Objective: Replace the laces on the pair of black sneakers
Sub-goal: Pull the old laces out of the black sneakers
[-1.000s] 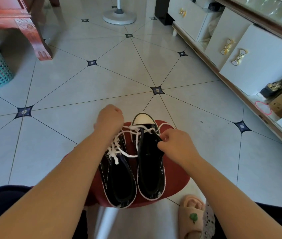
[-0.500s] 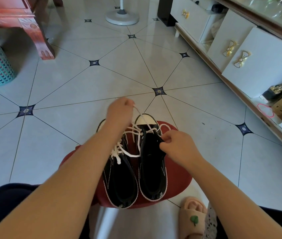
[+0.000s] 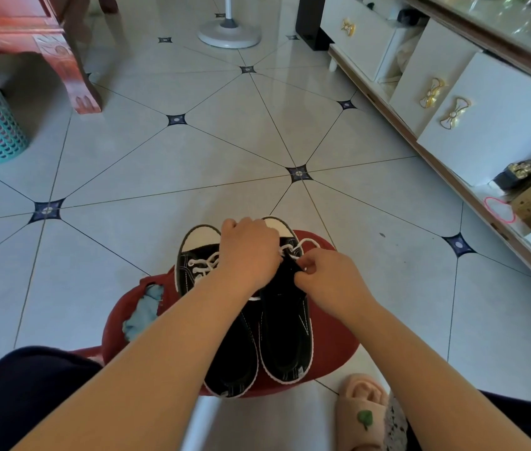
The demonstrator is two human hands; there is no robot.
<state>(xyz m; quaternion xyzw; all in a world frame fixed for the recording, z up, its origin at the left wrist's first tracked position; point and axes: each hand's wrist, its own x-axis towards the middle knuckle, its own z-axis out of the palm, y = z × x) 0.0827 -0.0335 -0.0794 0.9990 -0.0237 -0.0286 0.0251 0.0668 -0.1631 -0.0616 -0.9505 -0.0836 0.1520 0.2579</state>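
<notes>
Pale tiled floor [image 3: 192,164] lies under a round red plastic stool [image 3: 332,346], where two black canvas sneakers [image 3: 285,336] sit side by side. The right hand [image 3: 332,281] pinches the right shoe's white lace [image 3: 303,244]; the left hand [image 3: 247,252] grips it, fist-curled, near the toe.

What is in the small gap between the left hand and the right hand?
In the head view, the white lace of the right sneaker runs between the left hand and the right hand.

Left hand [image 3: 247,252] and right hand [image 3: 329,283] are bare, forearms [image 3: 166,346] too. Dark navy trousers [image 3: 13,402] cover the knees; a pink slipper [image 3: 360,402] bears a green mark.
</notes>
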